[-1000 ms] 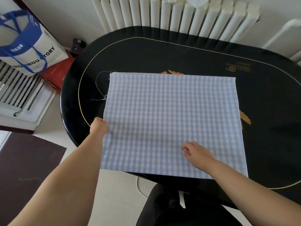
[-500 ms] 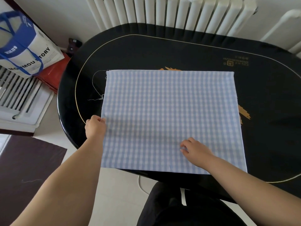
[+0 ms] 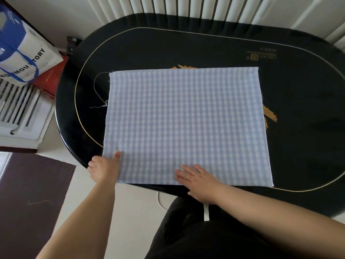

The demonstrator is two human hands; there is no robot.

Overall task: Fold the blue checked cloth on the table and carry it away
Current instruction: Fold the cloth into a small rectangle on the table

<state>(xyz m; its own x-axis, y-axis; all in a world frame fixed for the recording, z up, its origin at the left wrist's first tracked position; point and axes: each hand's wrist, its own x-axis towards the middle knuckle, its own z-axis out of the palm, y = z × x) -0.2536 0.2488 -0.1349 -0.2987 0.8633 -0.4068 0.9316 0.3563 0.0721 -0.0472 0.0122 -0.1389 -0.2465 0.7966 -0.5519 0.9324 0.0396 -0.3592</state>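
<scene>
The blue checked cloth (image 3: pixel 186 124) lies flat as a folded rectangle on the black oval table (image 3: pixel 298 128); its near edge reaches the table's front rim. My left hand (image 3: pixel 103 170) is at the cloth's near left corner, thumb on top of the fabric and fingers curled at the edge, pinching it. My right hand (image 3: pixel 197 179) lies flat on the cloth by its near edge, fingers straight and pointing left. Loose threads (image 3: pixel 99 94) trail from the cloth's left side.
A white radiator (image 3: pixel 205 6) runs behind the table. At left stand a white bag with blue handles (image 3: pixel 24 53), a red box (image 3: pixel 50 79) and a white slatted unit (image 3: pixel 20 111). A dark mat (image 3: pixel 28 193) covers the floor at lower left.
My left hand has slid down the cloth's left edge to the near corner. My right hand has moved closer to the near edge and flattened out.
</scene>
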